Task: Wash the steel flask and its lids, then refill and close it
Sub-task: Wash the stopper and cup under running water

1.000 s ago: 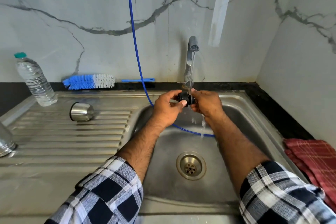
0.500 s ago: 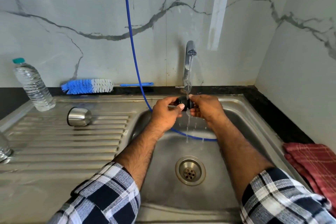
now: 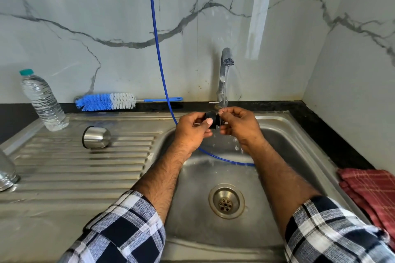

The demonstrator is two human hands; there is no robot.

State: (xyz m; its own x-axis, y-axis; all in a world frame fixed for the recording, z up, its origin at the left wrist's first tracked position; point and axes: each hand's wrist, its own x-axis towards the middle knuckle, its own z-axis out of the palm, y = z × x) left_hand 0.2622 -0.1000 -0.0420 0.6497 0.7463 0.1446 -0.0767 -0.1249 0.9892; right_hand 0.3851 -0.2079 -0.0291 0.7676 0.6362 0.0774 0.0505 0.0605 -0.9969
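Held under the running tap (image 3: 224, 70) above the sink (image 3: 303, 141): black inner lid (image 3: 212, 120), pinched between left hand (image 3: 193, 130) and right hand (image 3: 240, 127). On the drainboard (image 3: 74, 162), steel cap (image 3: 96, 137), water bottle (image 3: 42, 101), bottle brush (image 3: 106, 102); blue hose (image 3: 157, 49) behind the left hand.

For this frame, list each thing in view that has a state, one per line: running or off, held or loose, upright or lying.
Tap: running, thin stream.
Black inner lid: held under the stream by both hands.
Left hand: grips the lid.
Right hand: pinches the lid.
Steel cup lid: lying on its side on the drainboard.
Plastic bottle: upright, capped.
Bottle brush: lying by the wall.
Red cloth: folded on the counter.
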